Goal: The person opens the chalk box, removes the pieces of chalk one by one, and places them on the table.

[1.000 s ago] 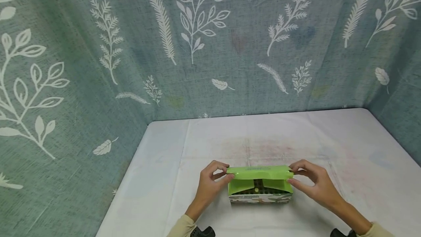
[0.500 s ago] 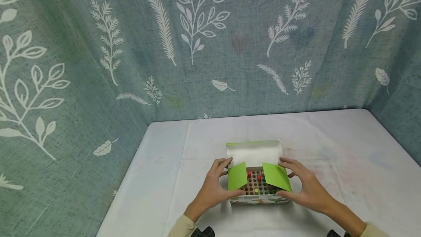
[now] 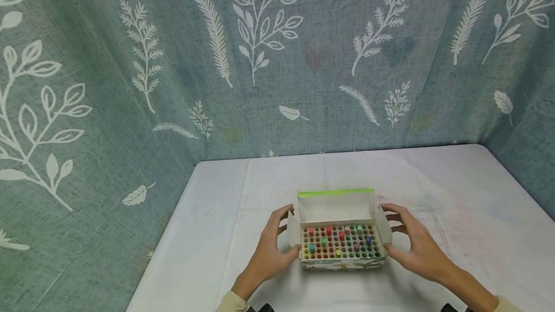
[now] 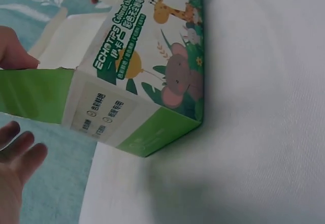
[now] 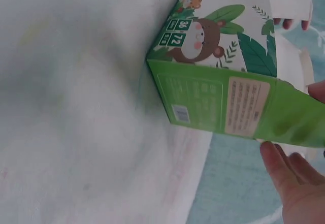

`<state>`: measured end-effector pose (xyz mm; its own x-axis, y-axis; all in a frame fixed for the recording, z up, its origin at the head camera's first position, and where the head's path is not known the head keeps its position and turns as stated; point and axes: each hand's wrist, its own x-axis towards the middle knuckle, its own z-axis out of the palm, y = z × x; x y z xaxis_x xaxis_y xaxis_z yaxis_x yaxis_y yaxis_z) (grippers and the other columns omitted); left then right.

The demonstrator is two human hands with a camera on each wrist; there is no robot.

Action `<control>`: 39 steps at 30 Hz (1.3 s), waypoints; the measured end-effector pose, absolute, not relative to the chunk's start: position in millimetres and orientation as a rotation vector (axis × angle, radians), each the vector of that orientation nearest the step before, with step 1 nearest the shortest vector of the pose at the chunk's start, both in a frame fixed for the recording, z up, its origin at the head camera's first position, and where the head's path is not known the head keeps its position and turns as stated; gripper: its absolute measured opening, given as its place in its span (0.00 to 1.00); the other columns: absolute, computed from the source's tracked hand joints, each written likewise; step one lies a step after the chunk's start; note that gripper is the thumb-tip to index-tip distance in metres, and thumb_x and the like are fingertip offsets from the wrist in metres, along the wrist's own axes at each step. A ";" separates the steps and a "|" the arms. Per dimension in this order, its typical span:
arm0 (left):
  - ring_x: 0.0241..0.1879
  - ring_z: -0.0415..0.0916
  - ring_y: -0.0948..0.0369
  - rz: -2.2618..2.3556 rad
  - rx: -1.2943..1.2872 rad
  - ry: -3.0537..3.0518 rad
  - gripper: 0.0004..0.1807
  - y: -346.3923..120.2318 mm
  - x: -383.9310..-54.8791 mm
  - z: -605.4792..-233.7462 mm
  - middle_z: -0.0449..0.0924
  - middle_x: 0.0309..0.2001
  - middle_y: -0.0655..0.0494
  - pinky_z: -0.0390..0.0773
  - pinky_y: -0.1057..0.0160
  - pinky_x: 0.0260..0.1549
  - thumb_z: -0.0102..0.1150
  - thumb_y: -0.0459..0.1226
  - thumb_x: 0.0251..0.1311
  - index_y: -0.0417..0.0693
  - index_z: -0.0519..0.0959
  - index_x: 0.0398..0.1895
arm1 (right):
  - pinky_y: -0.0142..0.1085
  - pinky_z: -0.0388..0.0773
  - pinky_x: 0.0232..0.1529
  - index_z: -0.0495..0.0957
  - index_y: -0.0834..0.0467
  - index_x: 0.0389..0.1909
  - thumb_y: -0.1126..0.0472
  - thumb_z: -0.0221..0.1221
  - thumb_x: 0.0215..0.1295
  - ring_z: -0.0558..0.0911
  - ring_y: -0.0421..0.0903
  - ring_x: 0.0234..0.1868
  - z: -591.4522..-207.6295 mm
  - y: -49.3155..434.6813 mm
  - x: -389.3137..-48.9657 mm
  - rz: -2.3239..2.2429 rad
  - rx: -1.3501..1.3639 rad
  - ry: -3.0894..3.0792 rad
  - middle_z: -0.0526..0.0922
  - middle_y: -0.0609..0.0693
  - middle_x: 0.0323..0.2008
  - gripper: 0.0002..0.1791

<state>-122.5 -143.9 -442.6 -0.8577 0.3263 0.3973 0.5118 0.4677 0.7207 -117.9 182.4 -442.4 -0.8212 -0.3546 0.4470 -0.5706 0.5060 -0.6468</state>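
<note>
Two hands (image 3: 269,250) (image 3: 414,249), relaxed, thumbs and fingers spread apart, touch the side flaps (image 3: 295,231) (image 3: 384,227) of the open box (image 3: 342,264).

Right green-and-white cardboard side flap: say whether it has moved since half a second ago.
Yes: in the head view, the flap swung outward, rightward, relative to the box's printed front wall.

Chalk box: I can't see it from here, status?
Left hand at left flap, right hand at right flap. Chalk box open on table, lid up, coloured sticks inside. Nothing seen in the way.
</note>
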 end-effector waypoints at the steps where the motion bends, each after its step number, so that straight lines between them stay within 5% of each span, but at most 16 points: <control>1: 0.60 0.56 0.62 -1.291 -0.725 -2.515 0.47 -145.4 -122.0 -440.9 0.56 0.60 0.60 0.70 0.58 0.52 0.65 0.33 0.39 0.58 0.53 0.65 | 0.28 0.76 0.41 0.52 0.52 0.64 0.69 0.66 0.40 0.68 0.40 0.51 -441.6 184.1 -117.3 1.183 0.757 -2.500 0.61 0.51 0.58 0.48; 4: 0.62 0.50 0.61 -1.117 -0.721 -2.529 0.48 -149.5 -120.8 -437.4 0.52 0.63 0.62 0.68 0.54 0.53 0.66 0.37 0.37 0.60 0.52 0.65 | 0.26 0.70 0.46 0.54 0.51 0.64 0.67 0.67 0.38 0.64 0.41 0.55 -439.3 188.2 -115.7 1.105 0.703 -2.497 0.59 0.50 0.60 0.48; 8: 0.64 0.45 0.58 -0.846 -0.743 -2.555 0.49 -153.1 -118.5 -432.5 0.49 0.65 0.60 0.70 0.53 0.51 0.68 0.40 0.34 0.59 0.55 0.65 | 0.43 0.63 0.48 0.69 0.52 0.54 0.60 0.68 0.37 0.60 0.50 0.56 -434.7 194.1 -116.1 0.915 0.706 -2.454 0.62 0.52 0.57 0.36; 13: 0.61 0.55 0.57 -0.614 -0.828 -2.614 0.42 -149.3 -113.2 -428.3 0.52 0.63 0.59 0.77 0.61 0.40 0.67 0.38 0.36 0.53 0.62 0.62 | 0.57 0.58 0.43 0.77 0.52 0.38 0.36 0.60 0.44 0.62 0.58 0.50 -429.1 201.9 -117.1 0.522 0.730 -2.446 0.68 0.57 0.49 0.27; 16: 0.51 0.67 0.58 -0.656 -0.814 -2.673 0.37 -144.4 -109.7 -431.4 0.56 0.61 0.55 0.78 0.65 0.30 0.65 0.41 0.43 0.52 0.64 0.60 | 0.49 0.65 0.43 0.78 0.54 0.36 0.42 0.65 0.41 0.68 0.52 0.45 -429.2 199.7 -116.2 0.459 0.778 -2.484 0.70 0.54 0.45 0.24; 18: 0.47 0.70 0.58 -0.722 -0.759 -2.719 0.35 -141.2 -108.6 -435.5 0.58 0.60 0.54 0.79 0.64 0.29 0.63 0.47 0.46 0.54 0.63 0.60 | 0.38 0.73 0.35 0.77 0.54 0.35 0.58 0.69 0.37 0.71 0.45 0.39 -432.0 194.3 -115.9 0.567 0.824 -2.515 0.71 0.49 0.42 0.19; 22: 0.55 0.64 0.58 -0.867 -0.606 -2.836 0.40 -135.2 -109.4 -444.0 0.57 0.61 0.58 0.76 0.54 0.43 0.58 0.59 0.45 0.61 0.59 0.63 | 0.24 0.72 0.20 0.77 0.54 0.35 0.71 0.66 0.41 0.70 0.34 0.29 -441.5 179.8 -116.4 0.923 0.851 -2.523 0.72 0.42 0.36 0.18; 31: 0.54 0.63 0.61 -1.155 -0.529 -2.837 0.49 -128.6 -114.5 -457.9 0.60 0.58 0.62 0.75 0.60 0.45 0.61 0.62 0.37 0.59 0.55 0.65 | 0.23 0.67 0.18 0.78 0.51 0.33 0.68 0.67 0.42 0.68 0.35 0.27 -452.0 164.3 -120.9 1.059 0.906 -2.432 0.74 0.41 0.36 0.15; 39: 0.55 0.63 0.59 -1.303 -0.564 -2.778 0.49 -127.4 -117.0 -459.8 0.62 0.57 0.58 0.75 0.61 0.47 0.65 0.57 0.37 0.55 0.55 0.65 | 0.31 0.76 0.32 0.80 0.52 0.31 0.70 0.68 0.38 0.73 0.38 0.37 -452.2 162.0 -127.5 0.836 1.026 -2.445 0.77 0.42 0.35 0.16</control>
<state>-117.0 -127.4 -459.8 -0.9344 0.3128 0.1704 0.3310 0.5856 0.7399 -127.5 162.0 -452.2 -0.6717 -0.5220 0.5256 -0.7346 0.5613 -0.3812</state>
